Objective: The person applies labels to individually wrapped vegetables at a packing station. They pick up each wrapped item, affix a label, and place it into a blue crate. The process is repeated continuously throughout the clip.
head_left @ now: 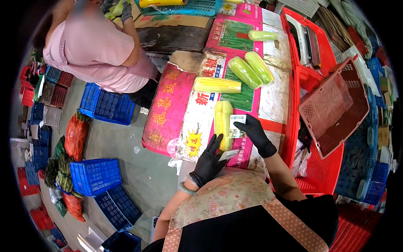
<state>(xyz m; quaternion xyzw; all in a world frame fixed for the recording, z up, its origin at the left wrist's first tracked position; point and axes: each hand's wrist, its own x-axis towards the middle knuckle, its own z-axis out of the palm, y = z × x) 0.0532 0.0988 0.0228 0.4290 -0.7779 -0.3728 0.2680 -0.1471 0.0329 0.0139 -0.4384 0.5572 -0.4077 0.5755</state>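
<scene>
Pinching barcode label [237, 126] in right hand [256, 133], fingers closed on it, over right side of film-wrapped corn [222, 115] on cardboard-covered bench [168, 105]. Left hand [208, 163] at corn's lower left, fingers spread; cannot tell if gripping 2nd label [229, 155] just below corn. Risk: label creasing, should glove snag adhesive or corn roll.

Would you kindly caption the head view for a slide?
Gloved right hand holding a label beside yellow corn, left hand at its near end.
</scene>
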